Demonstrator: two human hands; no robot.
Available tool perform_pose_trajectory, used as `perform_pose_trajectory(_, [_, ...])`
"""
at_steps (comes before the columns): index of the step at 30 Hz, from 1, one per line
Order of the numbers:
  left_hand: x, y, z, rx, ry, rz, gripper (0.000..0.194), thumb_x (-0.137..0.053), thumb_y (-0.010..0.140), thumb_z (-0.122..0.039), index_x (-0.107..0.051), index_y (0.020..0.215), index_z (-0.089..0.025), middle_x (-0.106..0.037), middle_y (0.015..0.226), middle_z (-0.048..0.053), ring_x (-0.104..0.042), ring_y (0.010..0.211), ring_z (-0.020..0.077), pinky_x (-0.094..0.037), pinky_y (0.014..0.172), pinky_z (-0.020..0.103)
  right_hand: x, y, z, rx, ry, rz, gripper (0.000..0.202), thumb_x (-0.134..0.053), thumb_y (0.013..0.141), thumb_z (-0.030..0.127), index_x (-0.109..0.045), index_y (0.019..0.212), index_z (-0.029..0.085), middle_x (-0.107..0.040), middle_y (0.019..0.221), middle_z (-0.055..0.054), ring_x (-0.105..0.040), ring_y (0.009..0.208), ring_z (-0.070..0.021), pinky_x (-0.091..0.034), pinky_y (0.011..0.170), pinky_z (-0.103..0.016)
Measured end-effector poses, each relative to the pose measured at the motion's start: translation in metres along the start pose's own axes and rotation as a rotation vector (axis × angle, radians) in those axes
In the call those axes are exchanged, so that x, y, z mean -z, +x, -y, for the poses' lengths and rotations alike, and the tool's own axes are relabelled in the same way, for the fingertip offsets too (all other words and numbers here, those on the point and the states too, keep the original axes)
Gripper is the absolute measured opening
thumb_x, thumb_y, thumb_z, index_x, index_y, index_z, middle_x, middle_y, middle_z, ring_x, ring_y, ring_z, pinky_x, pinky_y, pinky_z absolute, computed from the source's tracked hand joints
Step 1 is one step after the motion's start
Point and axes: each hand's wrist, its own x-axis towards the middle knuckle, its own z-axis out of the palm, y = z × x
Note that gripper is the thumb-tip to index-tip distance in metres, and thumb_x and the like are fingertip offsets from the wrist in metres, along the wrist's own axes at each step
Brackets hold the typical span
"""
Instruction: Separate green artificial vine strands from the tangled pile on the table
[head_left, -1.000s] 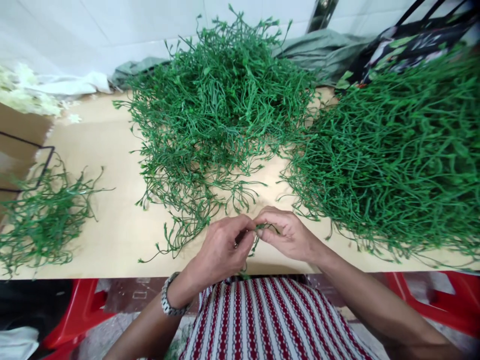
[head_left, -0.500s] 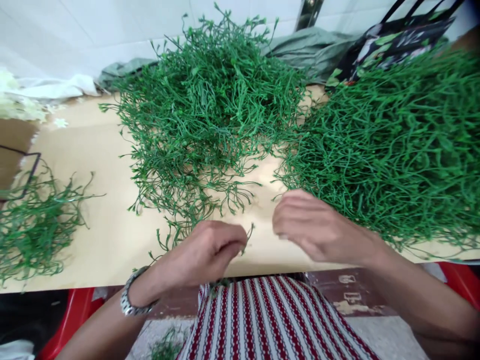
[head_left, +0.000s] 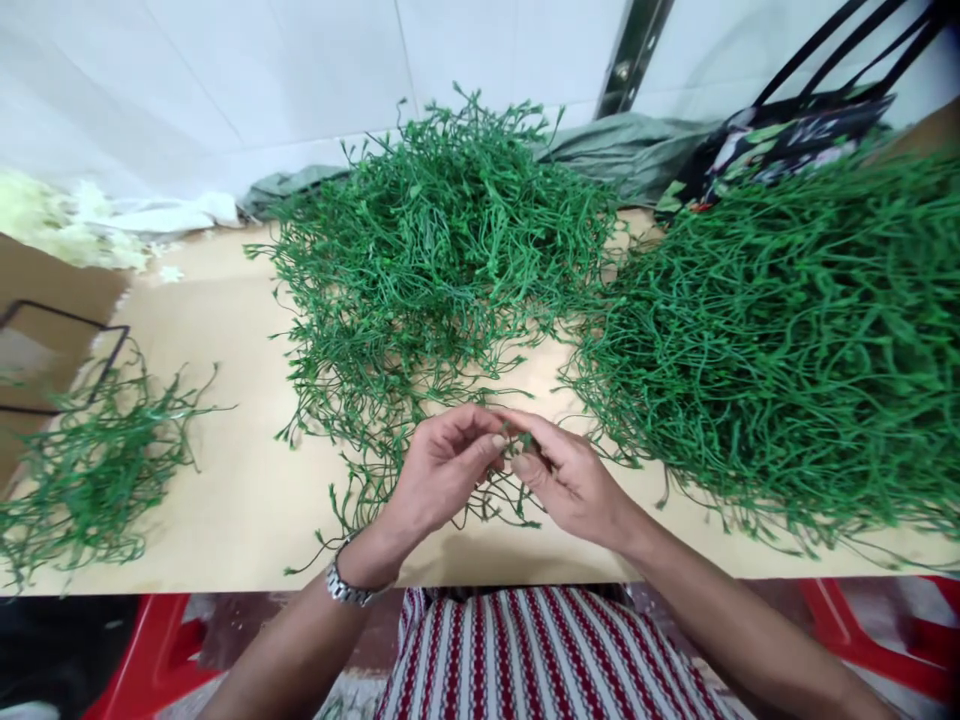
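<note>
My left hand (head_left: 450,462) and my right hand (head_left: 566,478) meet over the table in front of my body. Between their thumbs and fingertips they pinch a small green plastic stem (head_left: 517,440), mostly covered by the fingers. The wrist behind my left hand wears a metal watch band. Just beyond and below the hands lie loose thin stems (head_left: 375,440) with small budded tips. They run back into a tall heap of the same green stems (head_left: 450,230) by the wall.
A larger pile of green stems (head_left: 772,340) covers the right side of the tan table (head_left: 247,480). At left lie a smaller bunch (head_left: 97,470), a black wire frame (head_left: 112,345) beside cardboard, and pale flowers (head_left: 60,220). A black patterned bag (head_left: 810,130) stands behind at right.
My hands were apart with closed fingers, a stem showing at the left one. They have come together, fingertips meeting at a stem. The view has shifted slightly.
</note>
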Motion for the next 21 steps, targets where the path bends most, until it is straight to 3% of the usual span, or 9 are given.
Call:
perform_pose_trajectory(4, [-0.002,-0.002,0.007,-0.035,-0.009,-0.057,0.009,-0.057,0.077,-0.021,-0.056,0.073,-0.013,-0.049,0.054,-0.003,-0.039,0.046,0.0052,-0.032,0.043,0.017,-0.005,-0.005,-0.001,-0.05,0.011,-0.007,0.023,-0.045,0.087,0.025,-0.051,0.107,0.015,-0.06,0.09,-0.006,-0.056,0.076,-0.0137,-0.046,0.064,-0.025])
perform_pose_trajectory(9, [0.0,-0.005,0.012,-0.085,0.056,-0.005,0.005,-0.055,0.078,-0.017,-0.055,0.075,-0.014,-0.048,0.058,-0.004,-0.039,0.049,0.0052,-0.032,0.045,0.018,-0.004,-0.004,0.002,-0.053,-0.081,-0.038,0.013,-0.044,0.085,0.017,-0.053,0.094,0.015,-0.055,0.075,-0.002,-0.05,0.064,-0.011,-0.041,0.057,-0.023])
perform_pose_trajectory(14, [0.0,-0.011,0.01,-0.159,0.328,0.021,0.005,-0.052,0.078,-0.012,-0.051,0.075,-0.016,-0.044,0.063,-0.005,-0.04,0.057,0.0064,-0.033,0.052,0.019,0.005,-0.003,0.007,0.125,-0.342,0.008,0.012,-0.04,0.084,0.01,-0.051,0.083,0.014,-0.052,0.076,-0.005,-0.049,0.072,-0.015,-0.041,0.063,-0.026])
perform_pose_trajectory(21, [-0.003,-0.015,0.001,-0.275,0.777,-0.012,0.009,-0.048,0.077,-0.007,-0.048,0.077,-0.016,-0.045,0.062,-0.004,-0.04,0.057,0.0076,-0.03,0.055,0.021,0.012,-0.003,0.01,0.239,-0.751,0.063,0.017,-0.038,0.083,0.008,-0.054,0.078,0.013,-0.051,0.074,-0.007,-0.046,0.072,-0.0181,-0.039,0.066,-0.031])
